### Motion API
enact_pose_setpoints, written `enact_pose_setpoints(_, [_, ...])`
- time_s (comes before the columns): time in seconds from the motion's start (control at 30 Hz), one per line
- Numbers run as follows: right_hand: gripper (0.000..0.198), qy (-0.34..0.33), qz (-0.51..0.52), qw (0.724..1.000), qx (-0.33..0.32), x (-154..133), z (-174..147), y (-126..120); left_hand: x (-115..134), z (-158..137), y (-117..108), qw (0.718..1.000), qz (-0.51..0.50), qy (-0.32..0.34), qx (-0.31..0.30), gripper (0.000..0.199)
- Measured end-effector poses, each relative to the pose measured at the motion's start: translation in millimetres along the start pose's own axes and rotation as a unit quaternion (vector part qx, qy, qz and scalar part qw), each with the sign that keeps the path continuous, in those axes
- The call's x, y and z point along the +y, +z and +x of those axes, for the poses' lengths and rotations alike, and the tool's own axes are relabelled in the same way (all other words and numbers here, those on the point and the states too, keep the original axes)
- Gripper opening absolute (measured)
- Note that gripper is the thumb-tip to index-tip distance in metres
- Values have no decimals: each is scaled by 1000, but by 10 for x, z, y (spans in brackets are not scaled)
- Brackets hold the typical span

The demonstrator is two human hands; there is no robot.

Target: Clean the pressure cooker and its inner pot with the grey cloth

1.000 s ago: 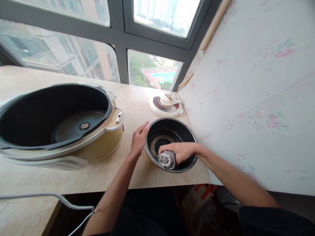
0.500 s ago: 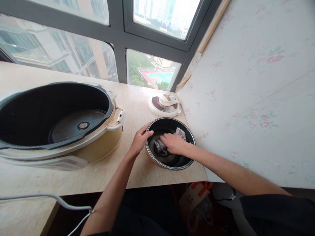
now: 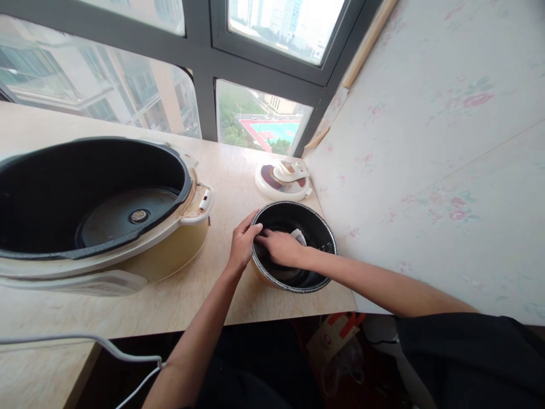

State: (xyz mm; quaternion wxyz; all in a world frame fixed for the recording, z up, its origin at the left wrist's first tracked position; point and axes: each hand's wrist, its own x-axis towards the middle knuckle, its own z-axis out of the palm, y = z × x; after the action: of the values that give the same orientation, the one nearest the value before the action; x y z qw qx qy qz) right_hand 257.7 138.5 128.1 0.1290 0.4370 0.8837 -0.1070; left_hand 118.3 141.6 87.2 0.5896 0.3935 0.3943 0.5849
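A round black inner pot (image 3: 315, 220) stands near the right end of the counter. My left hand (image 3: 244, 243) grips its left rim, the thumb over the edge and the fingers outside. Inside the pot, my right hand (image 3: 281, 248) is closed on a grey cloth (image 3: 299, 236) and presses it toward the left inner wall. Most of the cloth is hidden under the hand; a pale end of it shows behind the knuckles.
A big cooker body (image 3: 170, 255) with a black interior stands on the left of the counter (image 3: 230, 170). Behind the pot lies a white lid (image 3: 283, 180). A grey cord (image 3: 123, 358) crosses the front left. The papered wall (image 3: 426, 170) rises close on the right.
My right hand has moved left inside the pot with the cloth, from the middle to the left inner wall. My left hand stays on the rim.
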Motion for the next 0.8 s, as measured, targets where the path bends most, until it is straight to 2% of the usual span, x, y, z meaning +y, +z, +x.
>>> enact_pose_setpoints(0.1, [43,-119,-13,991,-63,-44,-111,-24,4,-2,9,1000,4,1,30,64])
enact_pose_setpoints(0.17, [39,-175,-38,976,-121,-18,-183,-42,17,-6,12,999,1,5,52,74])
enact_pose_setpoints(0.23, [35,-195,-67,961,-183,53,-236,-41,34,-9,14,998,1,13,63,73])
enact_pose_setpoints(0.33, [32,-168,-101,951,-238,234,-269,12,59,-9,8,999,13,5,53,59])
enact_pose_setpoints(0.43, [18,-143,-123,958,-216,449,-239,77,90,-12,-10,999,35,4,30,53])
enact_pose_setpoints(0.53, [26,-148,-145,963,-171,629,-168,87,119,-33,-24,996,85,18,27,50])
enact_pose_setpoints(0.63, [32,-182,-157,961,-138,753,-106,42,126,-58,-13,990,128,31,45,47])
enact_pose_setpoints(0.8, [30,-254,-167,947,-105,925,-87,-19,101,-73,34,990,118,32,72,48])
